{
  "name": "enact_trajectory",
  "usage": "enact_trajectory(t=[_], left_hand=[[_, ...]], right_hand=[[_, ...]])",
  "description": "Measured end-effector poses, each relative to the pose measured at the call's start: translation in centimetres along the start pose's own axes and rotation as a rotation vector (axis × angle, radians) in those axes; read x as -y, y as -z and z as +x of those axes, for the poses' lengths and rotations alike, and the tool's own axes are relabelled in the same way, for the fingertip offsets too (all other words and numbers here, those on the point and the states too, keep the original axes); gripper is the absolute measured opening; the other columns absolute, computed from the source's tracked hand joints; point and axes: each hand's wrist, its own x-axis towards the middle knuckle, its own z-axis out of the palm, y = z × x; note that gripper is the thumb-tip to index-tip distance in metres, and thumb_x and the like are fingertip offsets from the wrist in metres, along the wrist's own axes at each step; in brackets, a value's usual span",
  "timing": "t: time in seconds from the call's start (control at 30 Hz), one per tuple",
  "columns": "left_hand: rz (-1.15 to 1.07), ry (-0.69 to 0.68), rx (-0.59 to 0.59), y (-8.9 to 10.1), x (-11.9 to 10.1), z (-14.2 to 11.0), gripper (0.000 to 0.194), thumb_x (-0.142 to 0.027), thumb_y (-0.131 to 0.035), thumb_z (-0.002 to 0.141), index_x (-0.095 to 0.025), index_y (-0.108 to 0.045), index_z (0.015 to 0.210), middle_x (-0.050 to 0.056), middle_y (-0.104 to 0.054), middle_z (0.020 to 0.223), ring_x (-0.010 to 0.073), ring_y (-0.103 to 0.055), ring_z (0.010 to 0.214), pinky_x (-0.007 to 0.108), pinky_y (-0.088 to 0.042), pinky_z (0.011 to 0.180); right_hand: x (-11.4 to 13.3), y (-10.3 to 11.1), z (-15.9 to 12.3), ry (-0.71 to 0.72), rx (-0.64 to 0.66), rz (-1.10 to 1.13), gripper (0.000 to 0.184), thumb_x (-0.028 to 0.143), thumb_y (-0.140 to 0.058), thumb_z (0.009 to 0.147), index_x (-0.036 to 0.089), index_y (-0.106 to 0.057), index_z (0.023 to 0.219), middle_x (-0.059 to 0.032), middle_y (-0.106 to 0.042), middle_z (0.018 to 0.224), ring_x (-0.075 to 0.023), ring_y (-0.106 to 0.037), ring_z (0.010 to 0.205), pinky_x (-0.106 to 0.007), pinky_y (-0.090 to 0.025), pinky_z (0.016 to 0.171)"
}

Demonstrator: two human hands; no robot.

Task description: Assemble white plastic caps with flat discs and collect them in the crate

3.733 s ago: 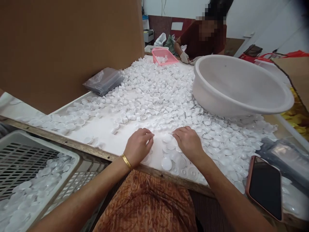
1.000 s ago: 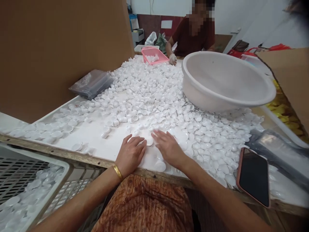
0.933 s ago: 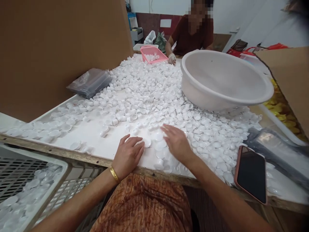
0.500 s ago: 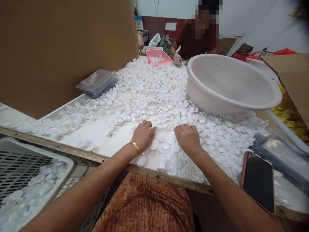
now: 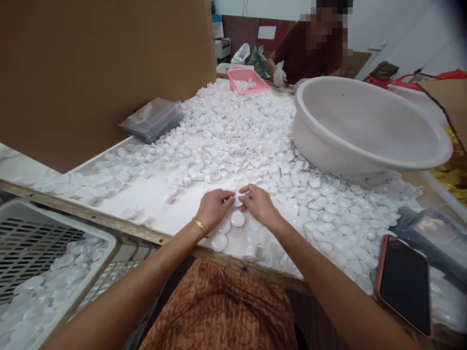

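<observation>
My left hand (image 5: 215, 208), a gold bangle on its wrist, has thumb and fingers closed in a pinch. Facing it, my right hand (image 5: 257, 204) curls its fingertips and thumb inward. Between the fingertips shows a small white plastic piece (image 5: 238, 198); its exact shape is partly hidden. Just below the hands lies a round white saucer-like disc (image 5: 238, 218), and a ringed white disc (image 5: 219, 242) rests near the table edge. Around and beyond them spreads a wide heap of small white cup-shaped pieces (image 5: 248, 131).
A large white basin (image 5: 365, 160) sits on the heap at right. Near the front right corner lies a phone (image 5: 404, 284). A crate (image 5: 109, 243) with white pieces stands lower left, below a tall cardboard box (image 5: 102, 73). Across the table, a gloved person works beside a pink scoop-like tray (image 5: 260, 87).
My right hand has moved left, off the discs, and now meets my left hand at the fingertips. The left hand has stayed nearly in place. The view has shifted slightly.
</observation>
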Motion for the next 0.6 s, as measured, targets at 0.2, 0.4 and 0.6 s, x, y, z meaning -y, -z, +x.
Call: enact_trajectory(t=[0.2, 0.4, 0.6], left_hand=[[0.338, -0.257, -0.091, -0.6, -0.1, -0.2, 0.023, -0.024, -0.046, 0.086, -0.018, -0.068, 0.079, 0.006, -0.062, 0.08, 0.0181, -0.055, 0.079, 0.03, -0.044, 0.068], [0.462, -0.502, -0.024, -0.1, 0.8, -0.9, 0.023, -0.018, -0.04, 0.088, -0.013, -0.061, 0.094, 0.01, -0.06, 0.091, 0.0192, -0.053, 0.085, 0.033, -0.046, 0.075], [0.509, -0.546, 0.012, 0.5, 1.2, -1.0, 0.022, -0.019, -0.039, 0.088, -0.013, -0.059, 0.096, 0.01, -0.059, 0.102, 0.0206, -0.052, 0.09, 0.034, -0.046, 0.076]], right_hand=[[-0.6, -0.8, 0.8, -0.007, 0.028, 0.039, 0.007, 0.016, -0.055, 0.079, 0.019, -0.054, 0.085, 0.0057, -0.059, 0.049, -0.0108, -0.061, 0.05, -0.02, -0.044, 0.054], [-0.8, -1.0, 1.2, -0.001, 0.058, 0.099, 0.007, 0.021, -0.058, 0.078, 0.019, -0.053, 0.083, 0.0049, -0.06, 0.051, -0.0116, -0.061, 0.05, -0.02, -0.044, 0.052], [-0.6, -1.1, 1.2, -0.001, 0.068, 0.126, 0.008, 0.019, -0.059, 0.077, 0.019, -0.053, 0.083, 0.0048, -0.059, 0.052, -0.012, -0.061, 0.049, -0.02, -0.044, 0.048]])
